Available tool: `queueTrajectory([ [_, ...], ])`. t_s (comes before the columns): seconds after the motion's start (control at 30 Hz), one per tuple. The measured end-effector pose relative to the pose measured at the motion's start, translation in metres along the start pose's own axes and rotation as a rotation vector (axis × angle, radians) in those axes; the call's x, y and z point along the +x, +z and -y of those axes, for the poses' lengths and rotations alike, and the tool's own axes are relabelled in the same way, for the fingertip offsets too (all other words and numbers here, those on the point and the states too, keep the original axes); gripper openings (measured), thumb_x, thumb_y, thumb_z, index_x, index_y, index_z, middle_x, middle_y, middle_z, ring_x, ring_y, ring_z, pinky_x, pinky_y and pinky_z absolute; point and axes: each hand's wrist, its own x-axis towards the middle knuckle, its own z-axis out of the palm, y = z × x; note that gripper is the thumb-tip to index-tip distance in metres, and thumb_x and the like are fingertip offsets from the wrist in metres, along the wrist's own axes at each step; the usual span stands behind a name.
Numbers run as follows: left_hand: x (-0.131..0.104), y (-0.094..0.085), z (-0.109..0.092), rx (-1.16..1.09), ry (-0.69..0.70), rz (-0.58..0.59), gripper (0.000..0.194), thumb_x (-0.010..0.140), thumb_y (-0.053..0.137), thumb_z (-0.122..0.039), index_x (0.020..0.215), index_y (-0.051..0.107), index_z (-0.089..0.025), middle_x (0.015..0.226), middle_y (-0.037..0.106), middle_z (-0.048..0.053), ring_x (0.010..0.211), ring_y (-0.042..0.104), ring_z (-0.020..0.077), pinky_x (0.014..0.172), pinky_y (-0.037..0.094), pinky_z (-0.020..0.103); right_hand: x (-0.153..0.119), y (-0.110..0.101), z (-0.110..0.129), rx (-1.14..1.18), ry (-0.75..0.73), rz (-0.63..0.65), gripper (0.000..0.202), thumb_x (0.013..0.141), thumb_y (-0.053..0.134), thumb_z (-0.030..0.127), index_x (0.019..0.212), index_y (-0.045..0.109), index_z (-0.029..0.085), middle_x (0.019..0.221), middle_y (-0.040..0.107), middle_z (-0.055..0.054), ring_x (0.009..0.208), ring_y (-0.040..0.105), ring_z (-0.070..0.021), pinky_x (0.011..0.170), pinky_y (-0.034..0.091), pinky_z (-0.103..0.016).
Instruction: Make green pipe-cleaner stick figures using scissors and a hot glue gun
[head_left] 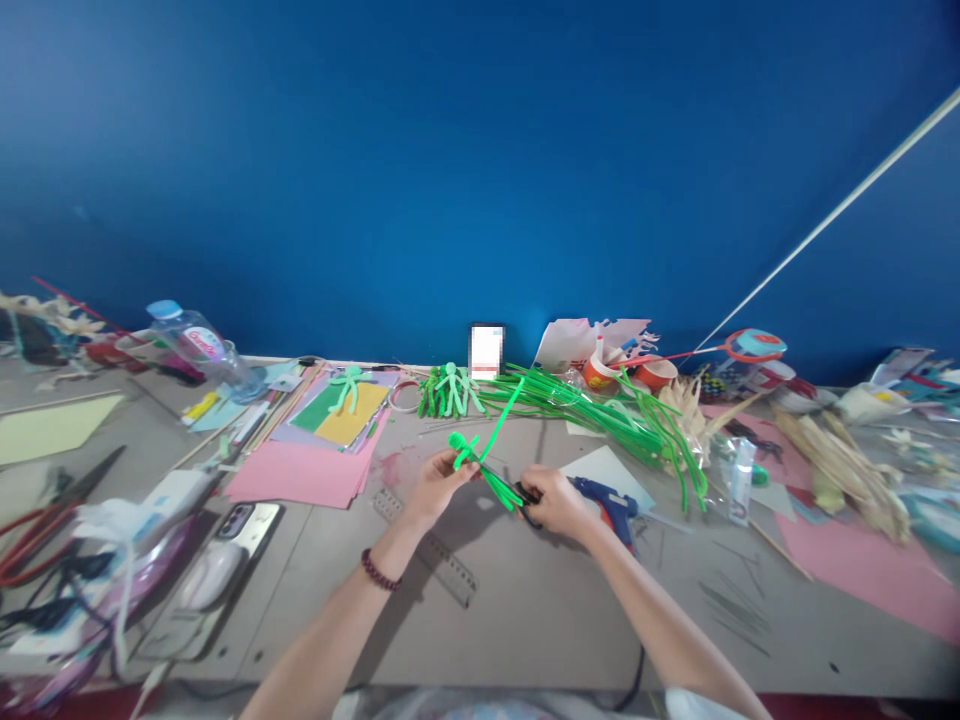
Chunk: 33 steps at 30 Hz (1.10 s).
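Green figure (463, 449): bent from fuzzy stems, held above the middle of the worktop (536, 630), about midway between back and near edges. One stem slants up toward the back edge; others run down toward the right hand (555, 502).

Left hand (439, 490): grip pinched on the figure, fingertips together; beaded bracelet (381, 570) at the wrist. Right hand: grip closed round a black-handled tool (528, 494), mostly covered by the fingers. Contact between tool and stem ends: cannot tell.

Beneath the left forearm, a clear ruler (452, 572) lies flat. Just beyond the right hand, a blue glue gun (611, 505) lies on its side.

Toward the back edge: a cluster of finished green figures (450, 390), a lit phone (487, 352) standing upright, and a loose bundle of green stems (592, 408) stretching rightward.

Left of centre: pink sheets (300, 475) under other coloured sheets. Farther left, a white computer mouse (215, 575) rests on a pale phone-like device, toward the near edge; a clear bottle (199, 345) leans near the back left corner.

Right side: a white tube (741, 482) and dry, pale husks (844, 475).
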Motion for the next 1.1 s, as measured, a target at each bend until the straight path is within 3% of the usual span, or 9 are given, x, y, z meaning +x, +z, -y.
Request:
queueTrajectory([
  [0.37,-0.002,0.0,-0.005,-0.01,0.007,-0.002,0.027,0.053,0.082,-0.033,0.064,0.066,-0.013,0.059,0.063,0.0,0.057,0.058,0.0112,0.064,0.05,0.025,-0.001,0.002,0.003,-0.01,-0.043,-0.015,0.018,0.061,0.055,0.014,0.056,0.039,0.019,0.06,0.042,0.004,0.057,0.038,-0.0098,0.054,0.027,-0.02],
  [0.63,-0.001,-0.001,0.003,0.035,-0.02,0.108,0.021,0.059,0.079,-0.032,0.065,0.068,-0.015,0.061,0.066,0.002,0.058,0.061,0.014,0.064,0.051,0.027,-0.001,-0.002,0.004,-0.022,-0.092,0.005,0.015,0.064,0.054,0.011,0.059,0.042,0.019,0.063,0.043,0.003,0.056,0.04,-0.0095,0.057,0.031,-0.021],
  [0.87,-0.005,0.005,-0.005,0.005,-0.042,0.108,0.026,0.053,0.082,-0.033,0.061,0.067,-0.014,0.056,0.065,0.002,0.054,0.061,0.0142,0.06,0.05,0.027,0.0,0.0,0.001,-0.052,-0.047,-0.003,0.013,0.063,0.054,0.01,0.061,0.045,0.018,0.064,0.045,0.002,0.058,0.043,-0.0106,0.057,0.032,-0.021],
  [1.1,-0.005,0.003,-0.001,0.033,-0.021,0.079,0.025,0.056,0.08,-0.034,0.064,0.068,-0.014,0.059,0.065,0.001,0.057,0.059,0.0128,0.062,0.05,0.026,0.001,0.007,0.0,-0.077,-0.06,-0.043,0.015,0.062,0.054,0.012,0.058,0.042,0.019,0.061,0.04,0.004,0.054,0.037,-0.0095,0.052,0.027,-0.02],
])
